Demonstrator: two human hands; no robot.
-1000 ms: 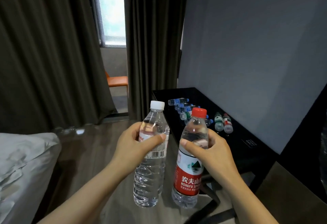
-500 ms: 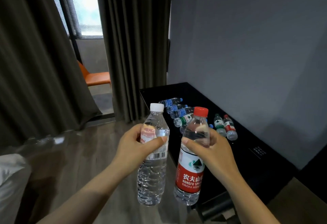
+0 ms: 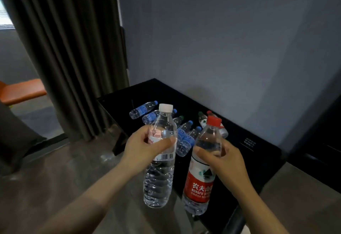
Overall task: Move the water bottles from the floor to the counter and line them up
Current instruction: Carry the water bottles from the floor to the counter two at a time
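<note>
My left hand (image 3: pixel 142 146) grips a clear water bottle with a white cap (image 3: pixel 159 174) around its upper body, held upright in the air. Beside it my right hand (image 3: pixel 224 160) grips a red-capped bottle with a red label (image 3: pixel 200 184), also upright. Both hang over the near edge of the black counter (image 3: pixel 258 163). Several small bottles (image 3: pixel 143 109) with blue, green and red caps lie on their sides on the counter behind the two held ones, partly hidden by them.
A grey wall runs along the counter's far side. Dark curtains (image 3: pixel 70 49) hang at the left, with an orange seat (image 3: pixel 22 91) beyond them. Wood-look floor (image 3: pixel 64 174) spreads at the lower left. A small vent grille (image 3: pixel 249 143) sits in the counter top.
The view has swung right and closer to the counter; the bed and window have left the frame. Both hands still hold their bottles, now nearer the counter's edge.
</note>
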